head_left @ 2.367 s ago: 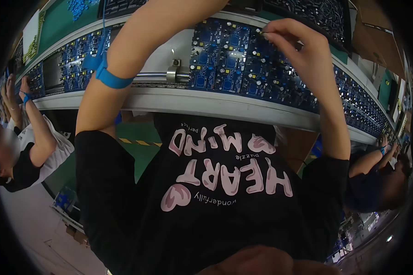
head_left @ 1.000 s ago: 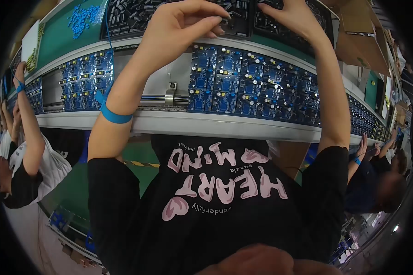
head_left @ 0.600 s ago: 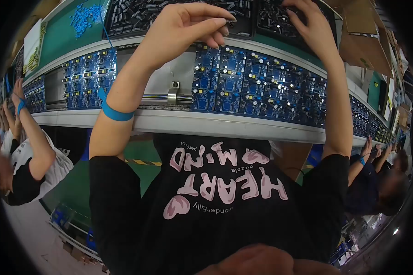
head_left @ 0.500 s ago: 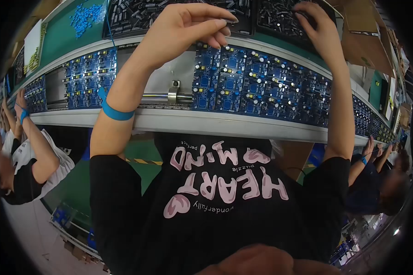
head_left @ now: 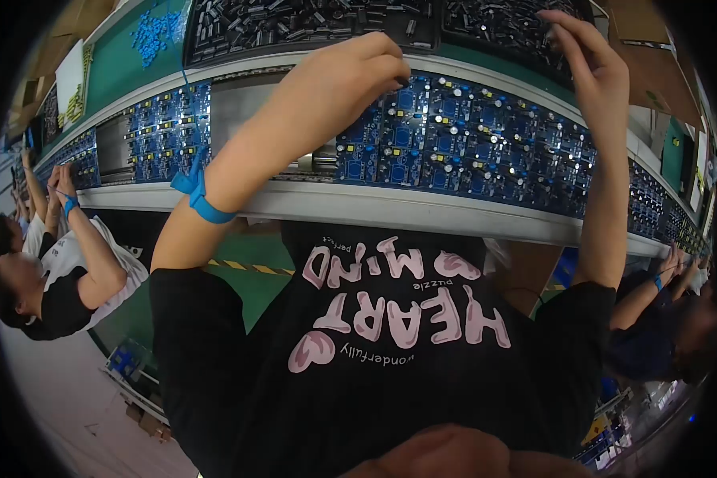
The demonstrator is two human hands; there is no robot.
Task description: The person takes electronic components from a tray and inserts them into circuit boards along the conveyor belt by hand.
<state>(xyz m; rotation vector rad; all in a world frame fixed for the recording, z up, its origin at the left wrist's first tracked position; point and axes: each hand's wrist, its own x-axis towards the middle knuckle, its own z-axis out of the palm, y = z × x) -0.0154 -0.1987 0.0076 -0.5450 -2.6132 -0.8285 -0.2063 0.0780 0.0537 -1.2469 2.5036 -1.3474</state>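
Observation:
My left hand (head_left: 357, 73), with a blue strap (head_left: 197, 191) on its wrist, reaches over the blue circuit boards (head_left: 470, 139). Its fingers are pinched together just above the upper edge of a board, and a small dark component (head_left: 404, 81) shows at the fingertips. Whether it touches the board is hard to tell. My right hand (head_left: 591, 60) is raised at the right-hand black bin (head_left: 506, 40) of small dark cylindrical components. Thumb and fingers there are drawn close together; what lies between them is too small to make out.
Another black bin (head_left: 303, 28) of dark cylinders lies beyond the rail. Small blue parts (head_left: 155, 36) are heaped on the green surface at far left. A metal rail (head_left: 422, 205) edges the line. People work at left (head_left: 80, 271) and right (head_left: 645, 319).
My left hand has come down from above the bin's edge to the boards, turning its back upward. My right hand has shifted right and its fingers have drawn together. The view has tilted slightly.

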